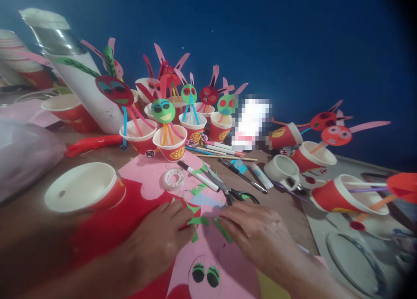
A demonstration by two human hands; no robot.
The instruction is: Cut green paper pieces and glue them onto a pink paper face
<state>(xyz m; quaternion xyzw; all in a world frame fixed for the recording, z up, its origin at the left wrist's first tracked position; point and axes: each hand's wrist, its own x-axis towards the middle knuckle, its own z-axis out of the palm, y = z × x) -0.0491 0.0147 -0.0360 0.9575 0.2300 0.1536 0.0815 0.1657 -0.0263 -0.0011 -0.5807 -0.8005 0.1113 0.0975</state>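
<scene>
My left hand (171, 231) is closed at the middle of the work surface, with a thin green paper strip (199, 221) sticking out from its fingers. Opposite it, my right hand (257, 227) has its fingers drawn together over another green paper strip (223, 230); its fingertips are partly hidden. Green paper scraps (197, 189) lie around the fingers on pink paper (211, 251). Below the hands is a pink round cutout (205, 264) bearing two black-and-green eyes. Scissors (233, 192) with black handles lie just beyond my right hand.
A white tape roll (173, 178), a black-capped marker (198, 176) and a pen (244, 176) lie ahead. Red paper cups with paper-faced figures (163, 111) line the back. A cup (81, 187) tilts at left; a white mug (282, 169) stands right. Red paper (107, 221) lies under my left arm.
</scene>
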